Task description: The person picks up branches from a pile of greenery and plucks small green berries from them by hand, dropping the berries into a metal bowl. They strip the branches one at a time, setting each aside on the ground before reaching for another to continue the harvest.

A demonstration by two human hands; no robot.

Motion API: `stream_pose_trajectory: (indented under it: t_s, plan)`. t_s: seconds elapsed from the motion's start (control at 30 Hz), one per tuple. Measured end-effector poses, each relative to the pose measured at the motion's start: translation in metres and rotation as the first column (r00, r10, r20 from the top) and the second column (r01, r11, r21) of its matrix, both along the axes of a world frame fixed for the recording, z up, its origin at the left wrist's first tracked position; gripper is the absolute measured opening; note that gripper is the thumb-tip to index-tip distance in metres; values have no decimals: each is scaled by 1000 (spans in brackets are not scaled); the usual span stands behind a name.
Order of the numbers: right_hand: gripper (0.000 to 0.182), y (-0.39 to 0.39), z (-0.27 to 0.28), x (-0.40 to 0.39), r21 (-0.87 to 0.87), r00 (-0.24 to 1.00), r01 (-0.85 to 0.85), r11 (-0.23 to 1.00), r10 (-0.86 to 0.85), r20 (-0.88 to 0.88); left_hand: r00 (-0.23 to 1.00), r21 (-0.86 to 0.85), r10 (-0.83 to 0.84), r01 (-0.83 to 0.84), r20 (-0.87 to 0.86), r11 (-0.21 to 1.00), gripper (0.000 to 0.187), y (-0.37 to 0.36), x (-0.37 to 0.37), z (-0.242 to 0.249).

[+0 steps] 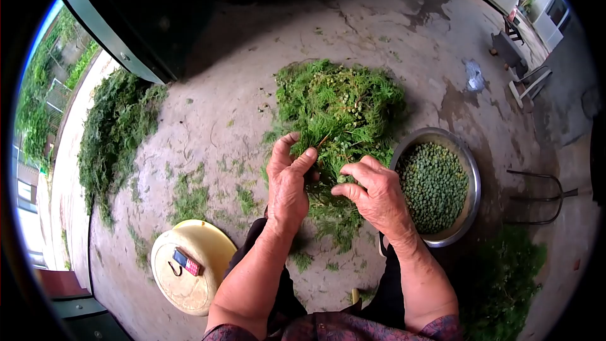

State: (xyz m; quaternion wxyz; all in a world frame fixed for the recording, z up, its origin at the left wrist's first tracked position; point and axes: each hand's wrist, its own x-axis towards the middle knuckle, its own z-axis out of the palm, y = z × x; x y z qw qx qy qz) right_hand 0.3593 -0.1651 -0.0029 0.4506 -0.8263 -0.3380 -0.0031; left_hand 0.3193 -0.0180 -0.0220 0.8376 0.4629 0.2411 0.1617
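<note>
Head view: a concrete floor [221, 113] is extending across the yard, showing damp stains and scattered green bits. A pile of cut greenery [341, 91] is lying near the center, beyond the hands. At left, a darker heap of foliage [117, 139] is resting beside a pale strip of ground. At near left, an upturned yellow basin [196, 290] is supporting a phone [187, 261]. At right, a metal bowl [472, 199] is holding small green berries [435, 183]. Farther right, a fork head [558, 197] is lying on the floor; a small bench [530, 87] is standing at far right.

The left hand [288, 186] is closing narrowly, thumb against fingers, and is holding a green sprig [322, 142] over the pile's near edge. The right hand [377, 194] is curling beside the sprig, thumb and forefinger narrowly spaced; whether it is gripping anything cannot be told.

Markings on the phone are appearing too small to read.
</note>
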Motion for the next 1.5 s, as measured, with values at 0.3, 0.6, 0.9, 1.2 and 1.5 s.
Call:
stream_pose_trajectory:
  t_s: [0.3,0.6,0.9,1.2,1.5]
  plan:
    - [19,-6,-14,13,441,669,410,798,65,-740,985,74,-92,82,146,994,94,2,2,4]
    - [24,-6,-4,14,424,528,547,722,96,-844,999,178,53,-53,3,983,36,-20,-7,-11]
    - [13,8,2,1,316,944,269,910,-184,-274,976,634,-205,112,74,766,21,-25,-7,-17]
    - [13,11,-4,-2,246,973,226,943,-232,-2,982,829,-178,46,65,557,18,-18,-6,-9]
    - [21,2,-24,-4,547,382,589,595,391,-837,963,739,-270,169,18,652,25,-4,-11,4]
